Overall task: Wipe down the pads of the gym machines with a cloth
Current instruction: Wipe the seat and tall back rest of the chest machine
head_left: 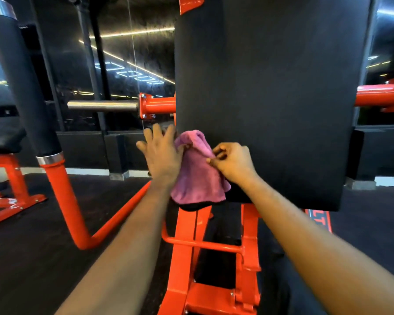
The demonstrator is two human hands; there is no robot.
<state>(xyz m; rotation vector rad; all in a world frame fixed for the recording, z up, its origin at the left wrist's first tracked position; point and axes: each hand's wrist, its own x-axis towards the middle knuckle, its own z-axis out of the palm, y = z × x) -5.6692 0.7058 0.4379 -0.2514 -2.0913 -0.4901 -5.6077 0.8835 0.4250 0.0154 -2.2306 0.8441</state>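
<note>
Filling the upper right, that big black slab is what?

The machine's upright back pad (271, 98), standing on an orange frame (184, 258).

And off to the left?

A black roller pad (21, 87) on an orange arm, with a steel bar (102, 106) sticking out sideways behind it.

Where's the cloth?

The pink cloth (196, 178) hangs against the back pad's lower left corner, held up between both hands.

How do the hands have it?

The left hand (162, 153) lies at the cloth's left edge with its fingers (157, 133) straight and spread, pointing up. Its thumb is hidden under the fabric. The right hand (233, 163) has its fingers curled, thumb and forefinger pinching a fold at the cloth's right edge, just in front of the pad.
</note>
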